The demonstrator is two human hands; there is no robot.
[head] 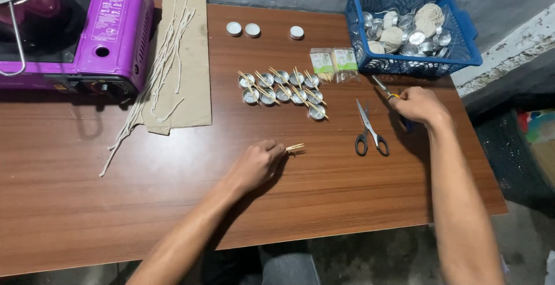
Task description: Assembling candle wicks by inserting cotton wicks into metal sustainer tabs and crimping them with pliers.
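Note:
My left hand (255,165) rests on the wooden table (173,204) with its fingers closed on a small bundle of wooden toothpicks (295,147) that stick out to the right. My right hand (421,106) grips a thin tool with a metal tip and yellow-blue handle (384,89), just below the blue basket. Between the hands lie black-handled scissors (369,132). Above the left hand, several small metal cups with toothpicks laid across them (283,88) stand in two rows.
A blue plastic basket (462,48) holds metal cups and wick spools at the back right. Two small packets (334,62) lie beside it. Three white tealights (252,29) sit at the far edge. Wick strings (167,48) lie on cardboard (196,88) beside a purple portable stove (121,25).

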